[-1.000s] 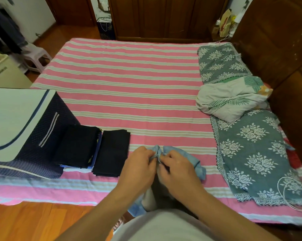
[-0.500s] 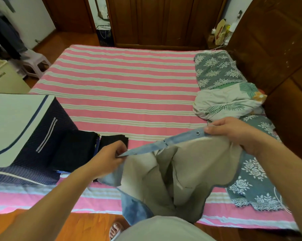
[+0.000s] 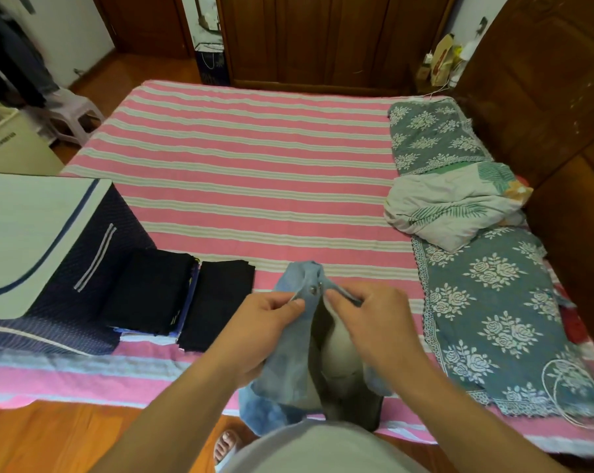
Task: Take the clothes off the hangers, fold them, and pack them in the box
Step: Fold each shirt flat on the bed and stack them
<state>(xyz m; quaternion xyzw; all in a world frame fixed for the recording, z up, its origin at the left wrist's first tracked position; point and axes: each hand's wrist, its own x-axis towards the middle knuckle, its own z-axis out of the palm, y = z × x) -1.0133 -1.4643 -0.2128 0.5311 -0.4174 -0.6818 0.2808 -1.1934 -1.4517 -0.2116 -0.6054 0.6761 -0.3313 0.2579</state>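
right now both hands, left hand [image 3: 268,322] and right hand [image 3: 374,319], pinch the faded blue denim garment [image 3: 288,370] at the bed's [image 3: 254,165] near edge; loosely bunched, it could slip floorward.

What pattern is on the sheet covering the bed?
The bed sheet has pink and off-white stripes running across it, clearest in the head view.

box [image 3: 50,240] at left on bed [image 3: 254,158], folded clothes [image 3: 183,298] just right of it, pillows [image 3: 459,213] far right
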